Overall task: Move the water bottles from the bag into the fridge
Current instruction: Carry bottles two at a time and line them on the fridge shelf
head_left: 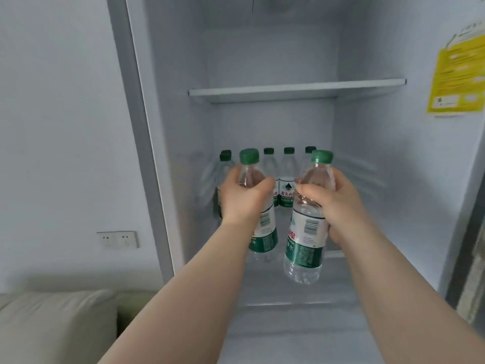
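Observation:
The fridge point(367, 158) stands open in front of me. My left hand point(242, 198) grips a clear water bottle point(263, 232) with a green cap and green-white label, held upright inside the fridge opening. My right hand point(333, 203) grips a second water bottle point(305, 240) of the same kind, tilted slightly, a little nearer to me. Behind them, several more green-capped bottles point(287, 179) stand in a row at the back of the lower shelf point(336, 282). The bag is out of view.
A white upper shelf point(296, 89) spans the fridge above the bottles. A yellow sticker point(456, 74) is on the fridge's right inner wall. Left of the fridge are a white wall with sockets point(118, 239) and a pale cushion point(55, 327) below.

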